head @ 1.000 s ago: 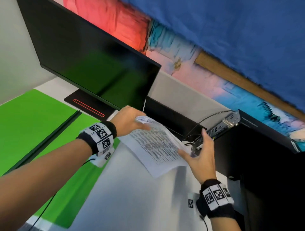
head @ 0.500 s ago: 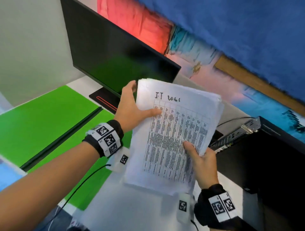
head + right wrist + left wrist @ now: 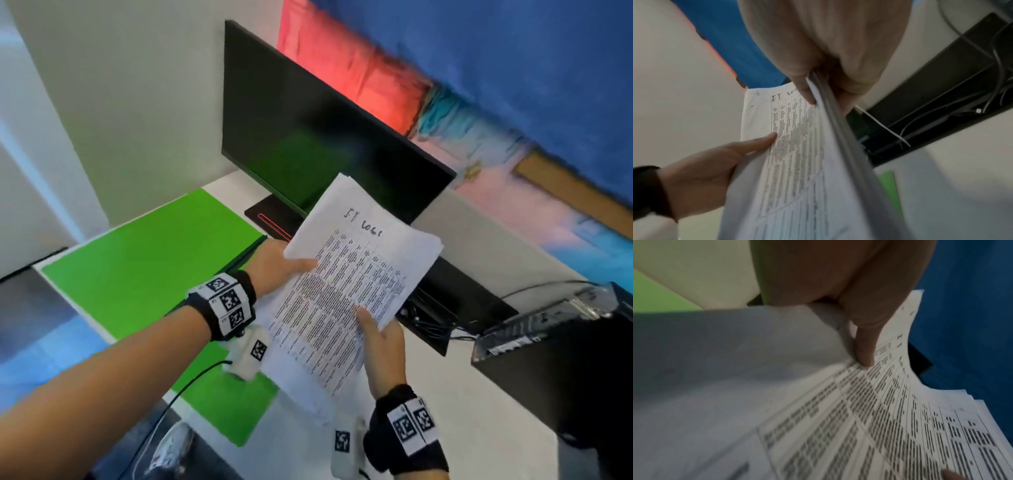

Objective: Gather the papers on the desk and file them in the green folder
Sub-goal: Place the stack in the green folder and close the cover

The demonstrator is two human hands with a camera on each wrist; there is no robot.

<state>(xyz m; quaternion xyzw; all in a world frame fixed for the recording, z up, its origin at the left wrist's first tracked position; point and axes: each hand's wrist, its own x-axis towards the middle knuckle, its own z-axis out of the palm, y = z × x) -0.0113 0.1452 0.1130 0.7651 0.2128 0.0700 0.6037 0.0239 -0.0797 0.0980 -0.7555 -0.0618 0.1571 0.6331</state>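
Two hands pinch papers [image 3: 346,294] | left hand [image 3: 274,270], right hand [image 3: 380,342] | stack swung left since earlier, over green folder [image 3: 144,274] | white counter [image 3: 445,428], monitor [image 3: 308,144] behind

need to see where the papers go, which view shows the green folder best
The head view: the green folder lies open on the desk, left of the paper stack held in both hands. The left wrist view catches only a green corner; the right wrist view only a green sliver behind the papers.
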